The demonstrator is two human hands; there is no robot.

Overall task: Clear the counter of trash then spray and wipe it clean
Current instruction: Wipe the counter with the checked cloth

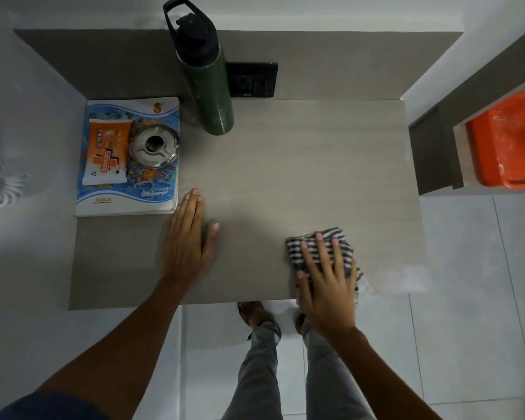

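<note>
The grey counter (300, 165) fills the middle of the head view. My right hand (326, 286) presses flat on a blue-and-white striped cloth (315, 241) near the counter's front right edge, fingers spread over it. My left hand (188, 237) lies flat on the bare counter at front centre-left, fingers together, holding nothing. Its fingertips sit just beside the corner of a notebook (152, 198).
On the notebook at the left lie an orange Savlon wipes pack (106, 153) and a steel ashtray (155, 147). A dark green bottle (206, 86) stands at the back, in front of a wall socket (255, 80). An orange container (503, 140) sits on a shelf at right.
</note>
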